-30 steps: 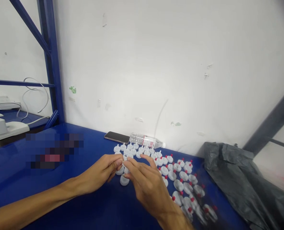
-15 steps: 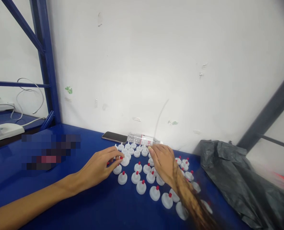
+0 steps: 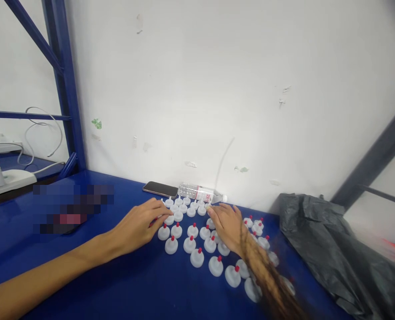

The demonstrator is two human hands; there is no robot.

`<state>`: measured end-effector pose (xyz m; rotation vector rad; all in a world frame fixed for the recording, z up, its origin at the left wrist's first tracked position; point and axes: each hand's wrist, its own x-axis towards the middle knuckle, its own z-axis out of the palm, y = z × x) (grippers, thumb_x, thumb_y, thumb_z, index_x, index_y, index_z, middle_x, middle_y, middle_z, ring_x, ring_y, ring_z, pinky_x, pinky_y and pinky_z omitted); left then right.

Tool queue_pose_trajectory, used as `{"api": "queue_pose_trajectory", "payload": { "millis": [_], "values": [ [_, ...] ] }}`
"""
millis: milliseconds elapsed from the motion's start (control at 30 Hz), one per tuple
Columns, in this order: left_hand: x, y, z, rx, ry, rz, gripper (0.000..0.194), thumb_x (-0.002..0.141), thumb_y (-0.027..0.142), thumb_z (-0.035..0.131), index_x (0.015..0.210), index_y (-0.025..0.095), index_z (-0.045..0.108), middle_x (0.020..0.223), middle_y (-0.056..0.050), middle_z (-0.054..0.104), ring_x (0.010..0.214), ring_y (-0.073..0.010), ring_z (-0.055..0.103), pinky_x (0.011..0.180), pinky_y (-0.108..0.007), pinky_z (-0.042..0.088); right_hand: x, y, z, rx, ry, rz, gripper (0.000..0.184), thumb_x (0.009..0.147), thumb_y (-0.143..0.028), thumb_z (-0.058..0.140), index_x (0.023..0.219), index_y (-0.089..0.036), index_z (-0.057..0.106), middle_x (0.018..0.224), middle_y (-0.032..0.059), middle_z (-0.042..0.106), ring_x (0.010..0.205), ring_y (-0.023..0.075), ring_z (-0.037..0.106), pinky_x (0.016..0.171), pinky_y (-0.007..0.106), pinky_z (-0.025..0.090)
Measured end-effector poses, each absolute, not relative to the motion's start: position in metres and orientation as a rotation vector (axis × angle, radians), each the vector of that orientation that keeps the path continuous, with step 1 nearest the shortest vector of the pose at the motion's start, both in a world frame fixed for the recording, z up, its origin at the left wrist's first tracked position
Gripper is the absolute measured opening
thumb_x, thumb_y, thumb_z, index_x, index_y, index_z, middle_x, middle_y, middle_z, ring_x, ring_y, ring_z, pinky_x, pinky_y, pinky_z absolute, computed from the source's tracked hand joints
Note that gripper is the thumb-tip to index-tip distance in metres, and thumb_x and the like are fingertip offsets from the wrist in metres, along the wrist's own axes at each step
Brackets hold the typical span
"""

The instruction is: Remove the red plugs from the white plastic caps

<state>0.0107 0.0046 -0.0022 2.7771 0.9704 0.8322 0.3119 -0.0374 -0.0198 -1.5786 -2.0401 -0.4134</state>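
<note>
Thumb and finger of my left hand (image 3: 145, 222) close at a plain white domed cap (image 3: 169, 219) with a narrow spout, in the left part of the group. A bit of red shows under that hand; whose part it is I cannot tell. My right hand (image 3: 226, 226) reaches over the middle of the group, its thumb apart from its fingers and its thumb tip by the plain white caps (image 3: 201, 210). What lies beneath that palm is hidden. Several red-tipped white caps (image 3: 197, 258) stand upright on the blue table (image 3: 133, 284), in front of and right of the plain ones.
A dark phone (image 3: 160, 189) and a clear plastic bottle (image 3: 202, 193) lie by the wall behind the caps. Grey plastic sheeting (image 3: 312, 240) is heaped at the right. A blue metal frame post (image 3: 69, 89) stands at the left, beside a blurred-out item (image 3: 72, 213).
My hands have separated, the right moving right over the group. A red-tipped cap that was by my left fingers now stands released, and those fingers are at a plain cap.
</note>
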Motion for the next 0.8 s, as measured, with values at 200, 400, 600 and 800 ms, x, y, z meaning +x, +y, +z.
{"api": "queue_pose_trajectory", "payload": {
  "millis": [200, 400, 600, 800],
  "values": [
    [-0.006, 0.026, 0.003, 2.914, 1.179, 0.759, 0.018, 0.097, 0.026, 0.05, 0.087, 0.023, 0.065, 0.09, -0.004, 0.068, 0.092, -0.0231, 0.057, 0.067, -0.033, 0.043, 0.303, -0.044, 0.004, -1.479, -1.984, -0.424, 0.034, 0.104, -0.038, 0.046, 0.13, -0.021, 0.059, 0.122, 0.0096, 0.07, 0.116, 0.0265, 0.064, 0.108, 0.055, 0.046],
    [-0.008, 0.02, 0.005, 2.969, 1.182, 0.495, 0.015, 0.092, 0.025, 0.051, 0.08, 0.022, 0.059, 0.085, -0.004, 0.063, 0.086, -0.0237, 0.056, 0.063, -0.033, 0.037, 0.288, -0.048, 0.0, -1.388, -1.98, -0.511, 0.034, 0.099, -0.028, 0.053, 0.133, -0.023, 0.055, 0.122, 0.0103, 0.064, 0.103, 0.0269, 0.065, 0.089, 0.047, 0.057],
    [-0.009, 0.016, 0.005, 3.035, 1.203, 0.363, 0.007, 0.087, 0.025, 0.054, 0.084, 0.022, 0.06, 0.094, -0.006, 0.062, 0.089, -0.0249, 0.057, 0.065, -0.034, 0.04, 0.278, -0.054, 0.0, -1.349, -2.04, -0.426, 0.023, 0.099, -0.026, 0.055, 0.122, -0.025, 0.059, 0.112, 0.0068, 0.062, 0.092, 0.023, 0.065, 0.081, 0.041, 0.06],
    [-0.008, 0.019, -0.002, 3.031, 1.152, 0.384, 0.012, 0.09, 0.021, 0.052, 0.083, 0.022, 0.061, 0.092, -0.005, 0.062, 0.088, -0.0236, 0.057, 0.065, -0.034, 0.04, 0.271, -0.057, 0.002, -1.309, -2.122, -0.403, 0.021, 0.099, -0.021, 0.053, 0.12, -0.024, 0.059, 0.115, 0.0073, 0.06, 0.09, 0.0208, 0.066, 0.078, 0.038, 0.06]
  ]
}}
